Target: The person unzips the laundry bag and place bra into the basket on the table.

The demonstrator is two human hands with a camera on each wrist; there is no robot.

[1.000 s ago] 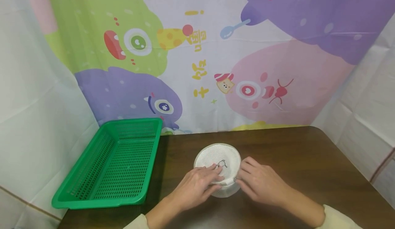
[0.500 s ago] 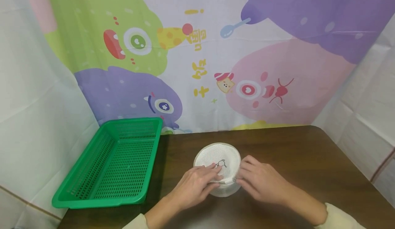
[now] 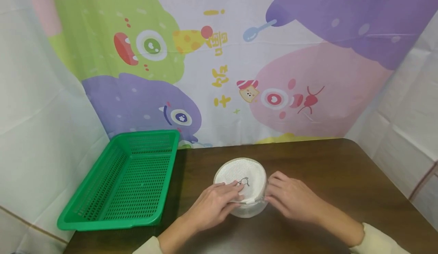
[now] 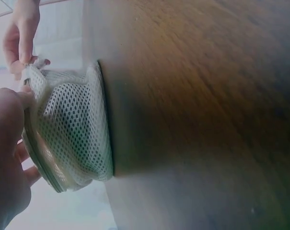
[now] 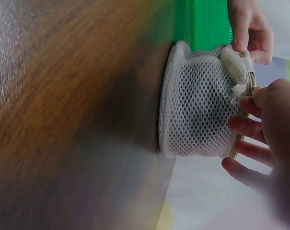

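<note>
A round white mesh laundry bag stands upright on the table, with a small dark line drawing on its flat top. A zip runs around the upper rim. My left hand lies over the near left of the top, its thumb at the side, so it grips the rim. At the right of the rim, my right hand pinches the zip's edge between thumb and forefinger; a zip pull there is too small to make out. Its other fingers are spread along the rim in the right wrist view. What the bag holds is hidden.
On the left of the brown wooden table stands a green plastic basket with slotted walls. A cartoon-printed cloth hangs behind the table, and pale sheeting closes off both sides.
My right hand has moved very slightly to the right along the rim. My left hand keeps its hold, and the bag stays nearly in the same spot.
</note>
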